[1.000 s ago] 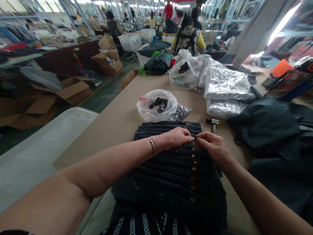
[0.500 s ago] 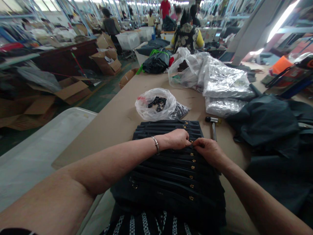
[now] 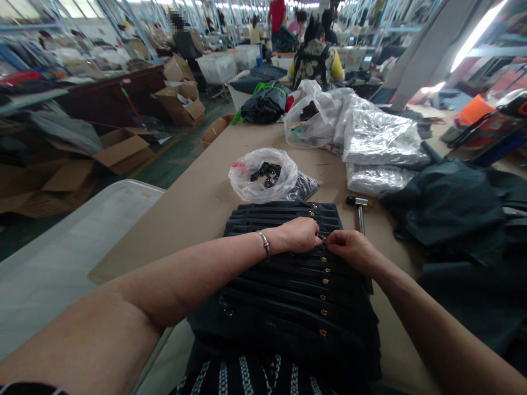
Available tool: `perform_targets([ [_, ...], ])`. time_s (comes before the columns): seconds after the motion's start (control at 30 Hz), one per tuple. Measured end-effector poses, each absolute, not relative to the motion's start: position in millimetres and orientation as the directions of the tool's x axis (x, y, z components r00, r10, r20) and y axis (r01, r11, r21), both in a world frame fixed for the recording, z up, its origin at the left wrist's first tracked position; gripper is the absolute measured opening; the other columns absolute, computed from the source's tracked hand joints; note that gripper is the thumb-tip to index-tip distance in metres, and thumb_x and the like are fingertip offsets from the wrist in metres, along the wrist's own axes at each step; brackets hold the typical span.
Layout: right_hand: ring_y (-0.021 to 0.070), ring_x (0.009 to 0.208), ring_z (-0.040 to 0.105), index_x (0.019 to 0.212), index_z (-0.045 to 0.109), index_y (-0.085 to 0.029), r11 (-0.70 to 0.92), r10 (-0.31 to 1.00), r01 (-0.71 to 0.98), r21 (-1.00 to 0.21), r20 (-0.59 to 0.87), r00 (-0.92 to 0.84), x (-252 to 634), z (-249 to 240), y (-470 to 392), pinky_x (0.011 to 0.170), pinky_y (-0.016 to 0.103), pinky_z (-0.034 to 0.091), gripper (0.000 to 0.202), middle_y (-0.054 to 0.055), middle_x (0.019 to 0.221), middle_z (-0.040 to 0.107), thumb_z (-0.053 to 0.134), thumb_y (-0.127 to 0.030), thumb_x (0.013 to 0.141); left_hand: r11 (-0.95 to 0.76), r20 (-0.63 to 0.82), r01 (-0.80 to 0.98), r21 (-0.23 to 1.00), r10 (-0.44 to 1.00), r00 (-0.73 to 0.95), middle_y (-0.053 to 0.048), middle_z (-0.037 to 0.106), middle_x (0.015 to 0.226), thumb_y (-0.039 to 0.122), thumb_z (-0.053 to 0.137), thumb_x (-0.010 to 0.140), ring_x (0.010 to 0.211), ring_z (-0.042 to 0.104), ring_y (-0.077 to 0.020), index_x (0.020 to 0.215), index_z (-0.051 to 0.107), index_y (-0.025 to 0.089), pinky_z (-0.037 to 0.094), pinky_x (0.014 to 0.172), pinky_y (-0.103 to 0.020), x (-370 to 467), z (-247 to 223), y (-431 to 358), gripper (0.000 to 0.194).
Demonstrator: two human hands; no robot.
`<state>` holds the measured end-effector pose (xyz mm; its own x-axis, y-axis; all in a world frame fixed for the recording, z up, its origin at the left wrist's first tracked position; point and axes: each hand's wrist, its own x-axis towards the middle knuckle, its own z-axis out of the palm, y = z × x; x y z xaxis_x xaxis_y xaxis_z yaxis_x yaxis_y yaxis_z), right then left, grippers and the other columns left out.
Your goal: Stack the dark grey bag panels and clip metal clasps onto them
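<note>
Dark pieces with zippers [image 3: 280, 291] lie overlapped in a stack on the table in front of me, their gold zipper pulls [image 3: 325, 281] in a row at the right. My left hand [image 3: 303, 234], with a bracelet at the wrist, is closed at one of the upper zippers. Facing it from the right, my right hand [image 3: 349, 247] pinches at the same gold pull, its fingertips nearly touching the left ones. What lies between the fingertips is too small to make out. Beyond the stack sits a clear plastic bag [image 3: 242, 184] of small dark parts.
A small hammer [image 3: 360, 216] lies right of the stack. Plastic-wrapped bundles [image 3: 379, 134] stand at the back of the brown table [image 3: 177, 219]. Dark fabric [image 3: 453, 208] is heaped at the right. A white bin [image 3: 82, 241] and cardboard boxes [image 3: 123, 151] are at the left.
Both hands stay at the same zipper pull; the right fingers have shifted very slightly. The whole view has moved a little.
</note>
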<state>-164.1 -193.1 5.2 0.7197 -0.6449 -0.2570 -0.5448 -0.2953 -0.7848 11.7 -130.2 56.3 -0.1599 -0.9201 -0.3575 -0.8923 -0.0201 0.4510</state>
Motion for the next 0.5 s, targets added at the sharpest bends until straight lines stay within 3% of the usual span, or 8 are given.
perform_targets([
  [0.2,0.0133,0.061,0.052,0.073,0.063,-0.018,-0.301,-0.649,-0.538,-0.787,-0.244,0.721,-163.7,1.2,-193.4,0.057,0.024,0.041,0.014,-0.001,0.066,0.061,0.054,-0.029,0.070,-0.024,-0.351,-0.896,0.444,-0.925,-0.149,-0.008,0.065,0.076,0.028,0.052,0.080,0.068,0.056,-0.0183,0.077,0.065,0.013,0.034,0.056,-0.026,10.6,57.0,-129.0,0.020],
  [0.4,0.0123,0.061,0.052,0.071,0.060,-0.019,-0.492,-0.695,-0.621,-0.610,-0.154,0.702,-158.1,8.1,-187.3,0.058,0.024,0.037,0.009,-0.002,0.065,0.060,0.051,-0.020,0.070,-0.028,-0.359,-0.922,0.386,-0.925,-0.123,-0.010,0.066,0.083,0.033,0.051,0.080,0.076,0.060,-0.0223,0.081,0.067,0.015,0.040,0.061,-0.027,7.1,57.8,-127.7,0.024],
  [0.5,0.0119,0.060,0.051,0.072,0.058,-0.020,-0.534,-0.675,-0.609,-0.586,-0.139,0.725,-157.8,6.7,-188.7,0.057,0.024,0.035,0.008,-0.003,0.064,0.059,0.051,-0.020,0.072,-0.058,-0.386,-0.929,0.367,-0.918,-0.094,-0.010,0.065,0.081,0.032,0.051,0.079,0.072,0.059,-0.0221,0.082,0.067,0.016,0.037,0.056,-0.028,7.2,62.1,-125.5,0.022],
])
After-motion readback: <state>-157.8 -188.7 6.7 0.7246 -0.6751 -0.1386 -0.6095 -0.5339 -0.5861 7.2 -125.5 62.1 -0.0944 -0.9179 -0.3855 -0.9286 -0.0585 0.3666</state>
